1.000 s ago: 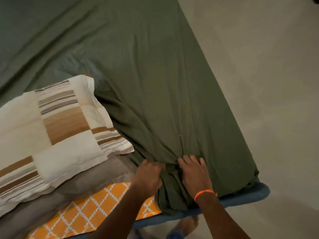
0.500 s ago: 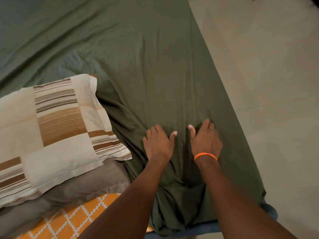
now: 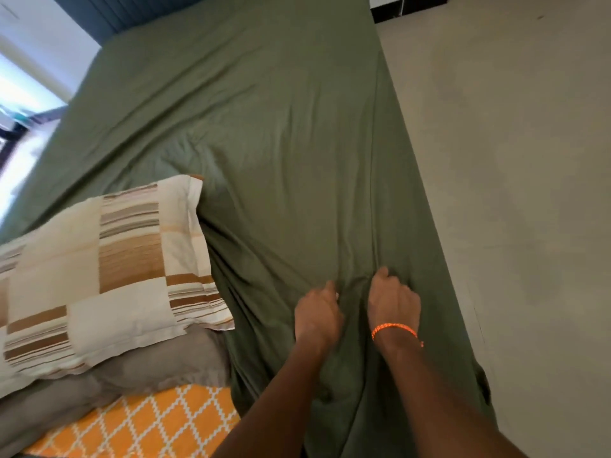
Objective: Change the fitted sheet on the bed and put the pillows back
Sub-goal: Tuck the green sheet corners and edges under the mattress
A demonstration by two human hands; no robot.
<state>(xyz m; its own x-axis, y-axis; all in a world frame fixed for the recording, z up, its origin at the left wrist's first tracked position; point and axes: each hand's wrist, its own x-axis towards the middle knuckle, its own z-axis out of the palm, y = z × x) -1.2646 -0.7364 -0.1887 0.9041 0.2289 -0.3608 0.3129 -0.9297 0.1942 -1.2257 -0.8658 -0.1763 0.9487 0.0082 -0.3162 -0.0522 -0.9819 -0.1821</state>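
Bunching the green fitted sheet (image 3: 281, 153) low in the frame, both the left hand (image 3: 317, 314) and right hand (image 3: 393, 302) are curling fingers into its fabric, seemingly gathering slack to pull toward the corner.

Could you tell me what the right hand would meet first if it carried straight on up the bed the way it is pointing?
Only more of the green sheet: the right hand points up the bed, and the way looks free as far as the headboard. The striped pillow lies well off to the left.

Bare forearms, orange braided-looking bracelet (image 3: 394, 329) on right wrist
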